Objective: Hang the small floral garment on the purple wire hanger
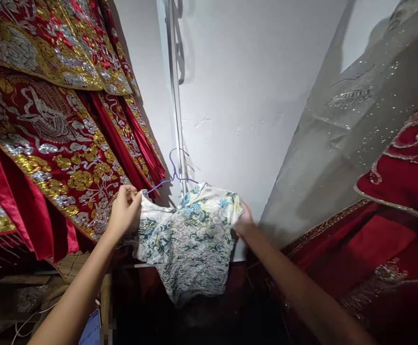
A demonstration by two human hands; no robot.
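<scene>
A short-sleeved blouse (pixel 194 239) with a white, blue and green floral pattern hangs in front of me on a purple wire hanger (pixel 175 176). The hanger's hook points up and seems to hang free, close to a metal rail on the wall. My left hand (pixel 125 206) pinches the blouse at its left shoulder, beside the hanger's arm. At the other side my right hand (pixel 245 219) is closed round the right sleeve, its fingers partly hidden behind the cloth and blurred.
Red garments with gold and silver embroidery (pixel 61 124) fill the left side. On the right hang a sparkling sheer cover (pixel 345 110) and a red beaded garment (pixel 402 167). A vertical metal rail (pixel 175 86) runs up the white wall (pixel 248 72). A lit phone (pixel 91 328) lies low on the left.
</scene>
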